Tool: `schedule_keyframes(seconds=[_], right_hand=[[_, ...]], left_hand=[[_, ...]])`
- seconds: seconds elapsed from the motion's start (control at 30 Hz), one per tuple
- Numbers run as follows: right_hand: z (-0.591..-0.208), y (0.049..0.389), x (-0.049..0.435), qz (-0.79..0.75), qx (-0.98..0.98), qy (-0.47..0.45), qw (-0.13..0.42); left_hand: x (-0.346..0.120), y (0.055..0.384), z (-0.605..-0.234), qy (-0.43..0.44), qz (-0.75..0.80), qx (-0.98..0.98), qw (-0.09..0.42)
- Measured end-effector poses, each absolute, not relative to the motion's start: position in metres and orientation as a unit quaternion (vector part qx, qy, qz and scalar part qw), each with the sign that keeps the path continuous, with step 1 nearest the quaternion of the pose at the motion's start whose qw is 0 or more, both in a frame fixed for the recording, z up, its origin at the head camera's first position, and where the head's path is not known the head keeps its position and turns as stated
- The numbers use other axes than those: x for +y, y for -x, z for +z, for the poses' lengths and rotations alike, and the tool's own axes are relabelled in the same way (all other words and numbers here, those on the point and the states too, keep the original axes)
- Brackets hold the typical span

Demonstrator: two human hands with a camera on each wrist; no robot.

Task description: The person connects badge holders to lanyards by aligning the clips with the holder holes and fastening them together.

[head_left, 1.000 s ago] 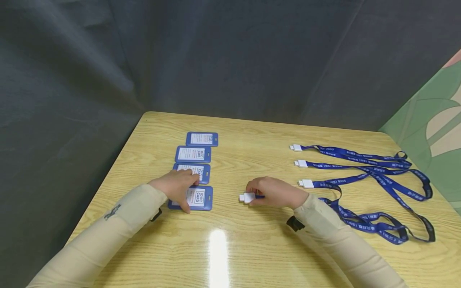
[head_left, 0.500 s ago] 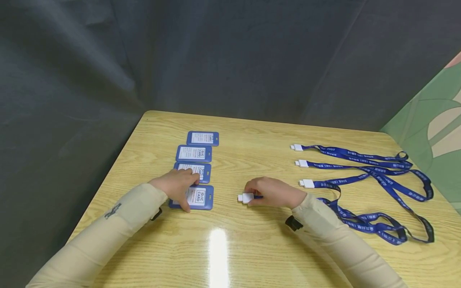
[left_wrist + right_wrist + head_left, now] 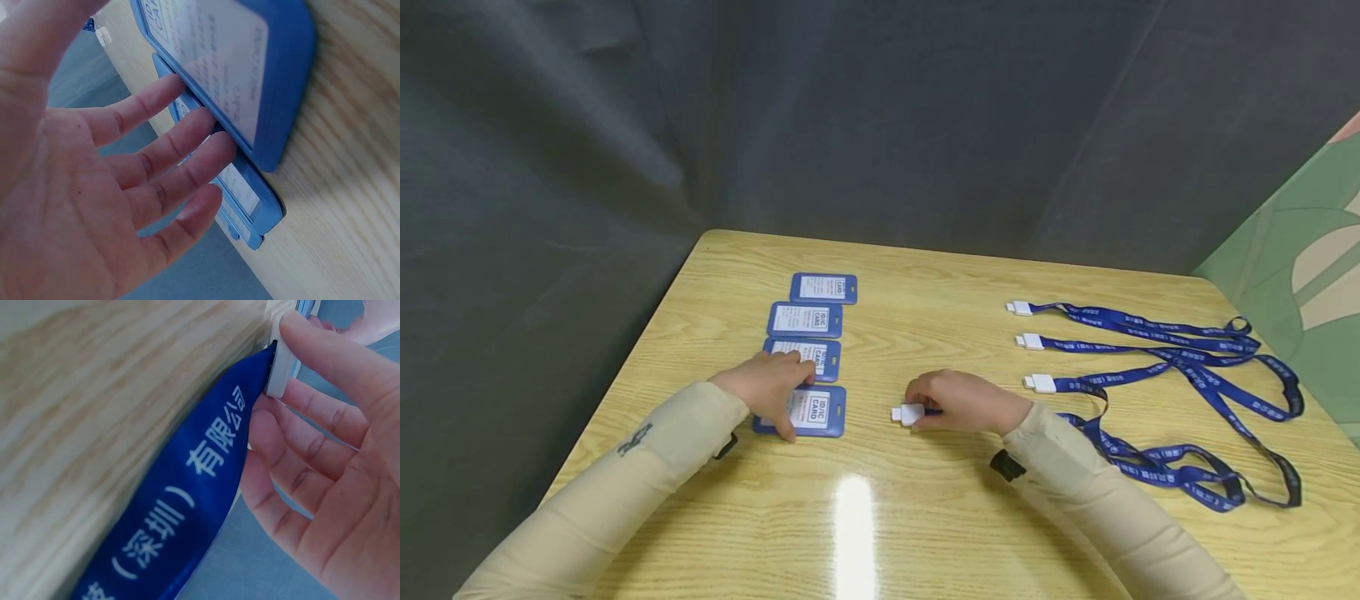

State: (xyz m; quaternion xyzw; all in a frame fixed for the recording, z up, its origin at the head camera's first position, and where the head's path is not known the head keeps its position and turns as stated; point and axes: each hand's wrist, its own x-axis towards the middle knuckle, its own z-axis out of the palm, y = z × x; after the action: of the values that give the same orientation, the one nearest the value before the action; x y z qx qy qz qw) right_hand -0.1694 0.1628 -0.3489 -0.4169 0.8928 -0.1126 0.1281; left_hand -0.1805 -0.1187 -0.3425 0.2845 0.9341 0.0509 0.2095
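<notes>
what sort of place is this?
Probably a screened-off work or filming station, though I can't be certain: a wood-grain table stands before dark cloth, with blue badge holders lined up on one side and lanyards laid out on the other.

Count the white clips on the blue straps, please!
4. The right hand pinches one white clip; the near clip, middle clip and far clip lie in a column farther right. None seems hidden.
</notes>
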Motion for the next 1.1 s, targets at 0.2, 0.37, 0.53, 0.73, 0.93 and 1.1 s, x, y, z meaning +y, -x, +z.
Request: schedule_keyframes(seconds=[0.2,0.37,0.53,0.73,0.93,1.1], right_hand=[[-0.351,0.17,0.161,-0.109,0.892,0.419,0.127],[-0.353,0.171,0.159,-0.107,0.892,0.423,0.12],[-0.353,0.171,0.156,-0.106,0.893,0.418,0.127],[-0.35,0.168,0.151,-0.108,0.895,0.41,0.136],[-0.35,0.168,0.15,-0.107,0.897,0.408,0.135],[-0.351,0.169,0.149,-0.112,0.894,0.412,0.134]], left_hand=[[-0.119,0.18,-0.341,-0.284,0.051,0.935,0.209],[-0.119,0.179,-0.341,-0.282,0.051,0.936,0.206],[-0.119,0.178,-0.341,-0.282,0.053,0.936,0.205],[-0.119,0.179,-0.34,-0.281,0.055,0.935,0.208],[-0.118,0.18,-0.341,-0.283,0.06,0.934,0.211],[-0.118,0.18,-0.341,-0.284,0.062,0.933,0.212]])
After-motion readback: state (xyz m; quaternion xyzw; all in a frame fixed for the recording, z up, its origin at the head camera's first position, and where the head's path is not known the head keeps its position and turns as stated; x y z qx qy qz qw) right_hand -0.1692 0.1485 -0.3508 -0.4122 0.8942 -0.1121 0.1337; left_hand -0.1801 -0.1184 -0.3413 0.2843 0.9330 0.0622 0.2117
